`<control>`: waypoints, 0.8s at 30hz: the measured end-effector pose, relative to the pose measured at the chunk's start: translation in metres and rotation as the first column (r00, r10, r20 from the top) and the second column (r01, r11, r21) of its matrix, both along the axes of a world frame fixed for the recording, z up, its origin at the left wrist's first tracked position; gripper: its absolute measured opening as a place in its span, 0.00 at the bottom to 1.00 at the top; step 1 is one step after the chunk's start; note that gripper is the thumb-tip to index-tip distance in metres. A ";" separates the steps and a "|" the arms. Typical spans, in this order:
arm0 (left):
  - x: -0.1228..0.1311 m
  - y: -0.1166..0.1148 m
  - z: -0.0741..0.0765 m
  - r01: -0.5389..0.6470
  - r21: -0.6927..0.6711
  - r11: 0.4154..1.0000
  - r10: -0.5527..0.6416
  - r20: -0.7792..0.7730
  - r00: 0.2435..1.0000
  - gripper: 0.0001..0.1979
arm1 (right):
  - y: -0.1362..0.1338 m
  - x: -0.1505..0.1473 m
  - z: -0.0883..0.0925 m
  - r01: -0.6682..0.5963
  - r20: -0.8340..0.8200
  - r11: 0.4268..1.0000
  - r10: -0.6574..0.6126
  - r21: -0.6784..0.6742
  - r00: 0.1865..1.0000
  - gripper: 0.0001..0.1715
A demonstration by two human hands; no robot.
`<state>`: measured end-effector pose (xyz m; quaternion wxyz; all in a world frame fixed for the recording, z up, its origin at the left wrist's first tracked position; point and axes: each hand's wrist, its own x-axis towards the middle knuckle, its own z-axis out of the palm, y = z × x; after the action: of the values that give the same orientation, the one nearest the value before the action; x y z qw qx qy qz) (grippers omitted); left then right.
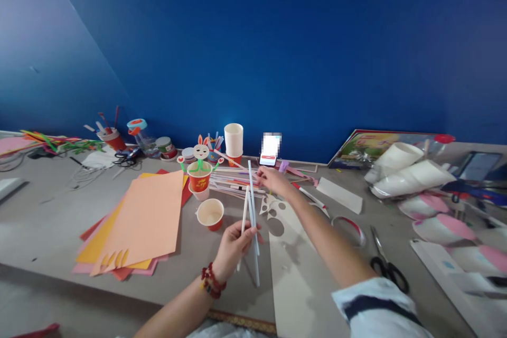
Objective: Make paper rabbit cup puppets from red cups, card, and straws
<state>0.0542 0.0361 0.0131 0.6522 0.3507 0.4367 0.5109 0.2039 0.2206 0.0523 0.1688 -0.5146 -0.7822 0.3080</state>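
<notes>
In my left hand (237, 243), fingers closed, I hold a few thin white and pale blue drinking straws (253, 203), tilted close to upright. My right hand (271, 180) is over the pile of loose straws (233, 178) at the back of the table. Its fingers are curled together, and whatever they may hold is hidden. Left of my left hand stands a paper cup (210, 215) with a red base. Behind that cup, a rabbit figure (200, 152) with green arms rises from a red paper cup (199, 179). Under my right forearm lies white card (293, 259) with round holes cut in it.
Coloured paper sheets (146, 216) are stacked at left. Scissors (386, 264) and a tape roll (350, 229) lie at right, near bagged paper cups (412, 171). A lit phone (269, 150) leans at the blue wall, near stacked white cups (233, 140).
</notes>
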 end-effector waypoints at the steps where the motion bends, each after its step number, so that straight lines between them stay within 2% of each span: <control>1: 0.001 -0.001 0.001 -0.004 0.006 1.000 0.004 -0.006 1.000 0.26 | -0.011 0.012 0.000 -0.009 -0.068 0.999 0.006 -0.043 0.998 0.08; 6: 0.001 0.005 0.018 -0.028 0.024 0.999 0.030 -0.055 0.998 0.25 | -0.077 0.069 0.003 -0.060 -0.362 0.970 -0.030 -0.234 0.932 0.19; 7: 0.000 0.011 0.022 -0.033 0.034 0.999 0.035 -0.069 0.997 0.24 | -0.089 0.077 0.005 -0.057 -0.476 0.945 -0.109 -0.321 0.873 0.20; 9: -0.002 0.027 0.030 -0.018 0.083 0.996 0.028 -0.122 0.992 0.23 | -0.111 0.089 0.008 -0.042 -0.593 0.894 -0.260 -0.446 0.762 0.20; 11: -0.003 0.046 0.033 -0.026 0.184 0.983 0.078 -0.279 0.957 0.22 | -0.127 0.096 0.010 -0.026 -0.633 0.864 -0.348 -0.503 0.691 0.19; 15: -0.006 0.069 0.030 -0.117 0.255 0.960 0.204 -0.347 0.916 0.20 | -0.145 0.102 0.012 -0.029 -0.671 0.848 -0.398 -0.530 0.626 0.18; 19: -0.003 0.061 0.034 -0.154 0.315 0.936 0.261 -0.332 0.906 0.20 | -0.158 0.098 0.013 -0.070 -0.698 0.843 -0.391 -0.533 0.600 0.18; 24: 0.011 0.031 0.060 -0.001 0.256 0.967 0.025 -0.091 0.996 0.21 | -0.173 0.083 0.012 -0.170 -0.745 0.857 -0.306 -0.487 0.593 0.15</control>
<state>0.0647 0.0674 0.0727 0.5771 0.4523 0.3996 0.5502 0.2868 0.0473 0.0638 0.3715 -0.3760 -0.4886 0.6942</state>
